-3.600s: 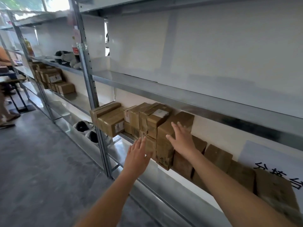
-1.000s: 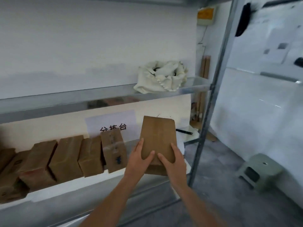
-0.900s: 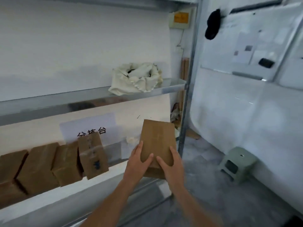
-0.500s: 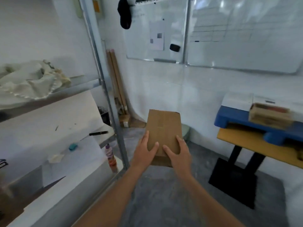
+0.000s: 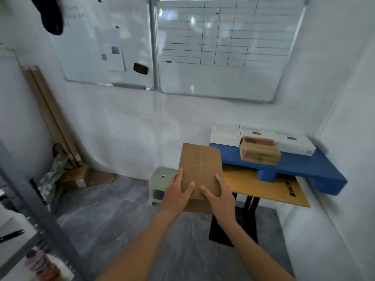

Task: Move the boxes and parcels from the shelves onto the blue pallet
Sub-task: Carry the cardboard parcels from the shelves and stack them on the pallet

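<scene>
Left hand [image 5: 178, 191] and right hand [image 5: 218, 194] grip the cardboard box [image 5: 200, 169] from both sides, held in the air near the blue pallet [image 5: 300, 169], which carries a brown parcel [image 5: 259, 152] and white boxes [image 5: 292, 141].

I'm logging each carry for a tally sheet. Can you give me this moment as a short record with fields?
carried item: brown cardboard box
grip: left hand and right hand clasp its near end
destination: blue pallet on the yellow table, ahead right
already on pallet: white parcels, taped brown box
status: box not yet set down
</scene>
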